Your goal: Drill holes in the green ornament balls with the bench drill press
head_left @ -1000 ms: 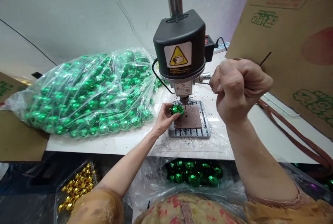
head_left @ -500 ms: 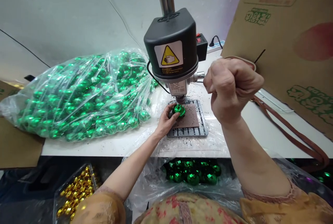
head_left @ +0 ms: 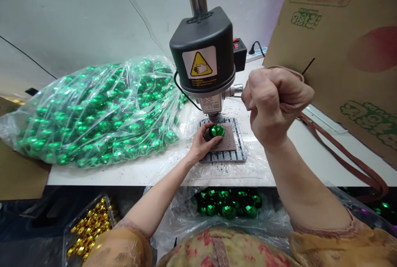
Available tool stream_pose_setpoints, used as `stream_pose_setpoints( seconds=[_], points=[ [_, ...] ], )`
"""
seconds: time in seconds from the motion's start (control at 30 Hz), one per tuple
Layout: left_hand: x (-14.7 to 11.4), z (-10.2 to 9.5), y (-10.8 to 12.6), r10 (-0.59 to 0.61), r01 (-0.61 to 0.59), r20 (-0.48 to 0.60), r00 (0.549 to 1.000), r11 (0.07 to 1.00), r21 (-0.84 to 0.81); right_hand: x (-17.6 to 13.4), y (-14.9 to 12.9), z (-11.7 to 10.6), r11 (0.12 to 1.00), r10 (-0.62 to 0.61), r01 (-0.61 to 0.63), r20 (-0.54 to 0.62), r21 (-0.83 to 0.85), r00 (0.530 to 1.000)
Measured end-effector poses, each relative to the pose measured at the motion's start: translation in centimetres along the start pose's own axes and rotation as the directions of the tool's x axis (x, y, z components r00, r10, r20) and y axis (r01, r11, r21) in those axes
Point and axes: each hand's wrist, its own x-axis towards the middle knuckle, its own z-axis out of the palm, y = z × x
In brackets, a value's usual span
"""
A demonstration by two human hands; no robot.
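A shiny green faceted ball [head_left: 217, 131] is held between the thumb and fingers of my left hand [head_left: 203, 139]. It sits beneath the chuck [head_left: 214, 117] of a small bench drill press [head_left: 202, 52], over a brown board [head_left: 229, 138] on the slotted grey base [head_left: 241, 151]. My right hand [head_left: 276, 101] is closed in a fist at the machine's right side, around its feed lever. The grip hides most of that lever; only the metal hub [head_left: 236, 89] shows beside the knuckles.
A big clear bag of green balls [head_left: 102, 114] lies on the left of the white table [head_left: 93, 178]. More green balls [head_left: 228, 207] rest in plastic below the front edge, with gold balls [head_left: 89, 230] in a bin. Cardboard [head_left: 335, 64] and a brown strap [head_left: 344, 155] are at right.
My left hand and the green ball have shifted slightly to the right under the chuck. My right hand stays closed in about the same place.
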Motion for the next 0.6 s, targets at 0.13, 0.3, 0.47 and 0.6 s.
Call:
stream_pose_setpoints(
  seconds=[0.13,0.3,0.47,0.6],
  points=[
    [-0.2,0.5,0.0,0.006,-0.006,-0.003,1.0,0.999,0.033,0.6,-0.2,0.3,0.998,0.006,-0.006,-0.011,-0.058,1.0],
    [-0.6,1.0,-0.3,0.024,-0.025,-0.019,1.0,0.999,-0.034,2.0,-0.6,0.8,0.999,0.031,-0.031,-0.035,-0.009,0.999],
    [-0.8,1.1,-0.2,0.021,-0.022,-0.019,1.0,0.996,-0.085,1.3,-0.5,0.7,0.999,0.01,-0.012,-0.039,-0.035,0.999],
    [-0.8,1.0,0.0,0.025,-0.027,-0.02,0.999,0.996,-0.087,0.1,-0.1,0.4,0.998,-0.034,0.032,-0.031,-0.057,0.999]
  ],
)
